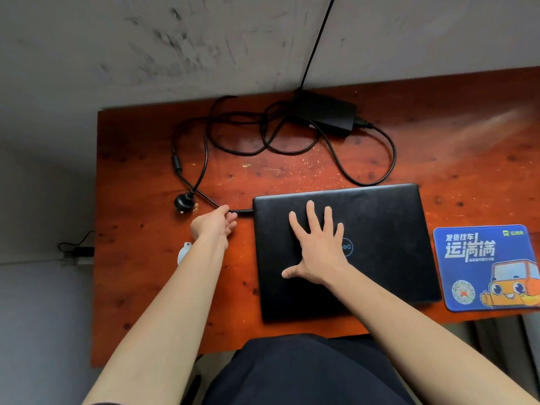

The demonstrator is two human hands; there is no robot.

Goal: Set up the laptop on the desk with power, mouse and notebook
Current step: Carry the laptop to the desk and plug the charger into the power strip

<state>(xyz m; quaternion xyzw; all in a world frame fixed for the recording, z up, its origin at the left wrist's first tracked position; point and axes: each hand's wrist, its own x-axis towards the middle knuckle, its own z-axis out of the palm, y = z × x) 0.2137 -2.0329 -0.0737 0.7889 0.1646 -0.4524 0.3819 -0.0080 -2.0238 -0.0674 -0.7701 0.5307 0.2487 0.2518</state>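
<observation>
One closed black laptop (388, 258), one charger (327, 114), one mousepad (485, 267), left hand (214, 226) pinched the cable (244, 211), right hand (315, 247) lay flat atop it.

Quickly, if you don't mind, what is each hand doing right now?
The left hand pinches the charger cable at the left edge of the laptop.
The right hand is open, with its fingers spread flat on the closed laptop.
</observation>
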